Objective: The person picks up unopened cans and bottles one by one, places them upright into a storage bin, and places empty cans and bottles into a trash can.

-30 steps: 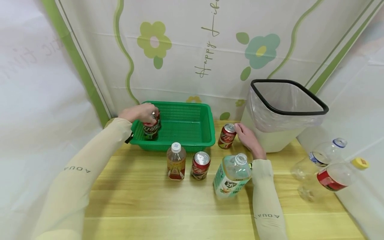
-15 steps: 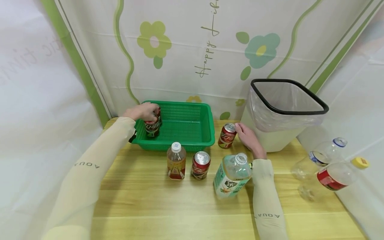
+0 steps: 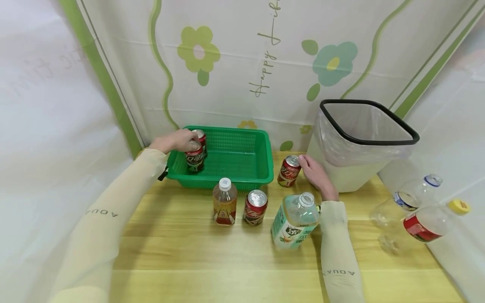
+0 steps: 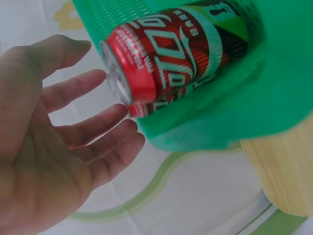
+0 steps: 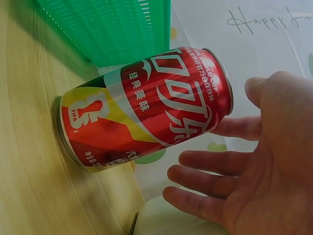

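Two red cola cans stand side by side in the left end of the green plastic basket [image 3: 242, 183]. Over the front can [image 3: 195, 160] hovers my left hand [image 3: 175, 142]; its fingers are spread and relaxed around the lid, and the left wrist view shows a fingertip at the can's [image 4: 171, 49] rim. The rear can [image 3: 202, 143] is partly covered by that hand. On the table right of the basket stands another cola can [image 3: 289, 172]. My right hand [image 3: 316, 174] is beside it with loose, unclosed fingers, the index finger by the can's [image 5: 156, 103] top edge.
In front of the basket stand an amber drink bottle [image 3: 225, 204], a cola can [image 3: 255, 209] and a large uncapped green-labelled bottle [image 3: 294, 221]. A lined white bin [image 3: 341, 168] is at the back right. Two clear bottles [image 3: 422, 227] lie at the right.
The left hand has loosened from the front can and risen off it, uncovering more of both cans. That can sits slightly farther right. The right hand has stayed by its can.
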### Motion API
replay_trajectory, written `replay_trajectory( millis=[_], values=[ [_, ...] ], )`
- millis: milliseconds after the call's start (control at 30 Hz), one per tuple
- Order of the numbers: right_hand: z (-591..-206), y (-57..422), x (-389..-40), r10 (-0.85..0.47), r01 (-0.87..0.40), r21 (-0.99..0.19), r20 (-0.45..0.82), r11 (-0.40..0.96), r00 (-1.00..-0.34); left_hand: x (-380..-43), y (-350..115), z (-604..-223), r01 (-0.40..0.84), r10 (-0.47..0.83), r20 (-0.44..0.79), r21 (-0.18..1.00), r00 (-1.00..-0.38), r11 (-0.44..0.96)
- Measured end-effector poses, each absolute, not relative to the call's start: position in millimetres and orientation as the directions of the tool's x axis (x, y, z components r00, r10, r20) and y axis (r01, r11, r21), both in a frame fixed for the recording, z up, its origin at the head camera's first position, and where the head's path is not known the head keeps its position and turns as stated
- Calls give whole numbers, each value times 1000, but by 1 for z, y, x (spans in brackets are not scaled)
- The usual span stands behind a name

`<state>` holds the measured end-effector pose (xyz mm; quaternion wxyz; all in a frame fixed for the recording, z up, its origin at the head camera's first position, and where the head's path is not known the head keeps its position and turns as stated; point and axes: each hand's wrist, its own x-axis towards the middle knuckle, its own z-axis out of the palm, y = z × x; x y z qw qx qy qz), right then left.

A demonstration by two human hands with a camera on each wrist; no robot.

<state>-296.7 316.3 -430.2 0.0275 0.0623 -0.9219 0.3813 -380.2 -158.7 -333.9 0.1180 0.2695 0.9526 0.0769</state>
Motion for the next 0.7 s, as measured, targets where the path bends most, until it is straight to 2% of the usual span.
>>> replay_trajectory(
  millis=[200,500,700],
  values=[
    [-429,317,-298,-94,-139,-698,103,703,-990,-368,-175,-325,451,501,-185,256,-845,855],
    [-431,319,-298,-84,-128,-708,96,695,-992,-347,-200,-329,494,534,-97,272,-840,826],
    [-427,319,-296,-84,-136,-710,109,691,-991,-328,-215,-335,430,477,-61,344,-877,835]
  ],
)
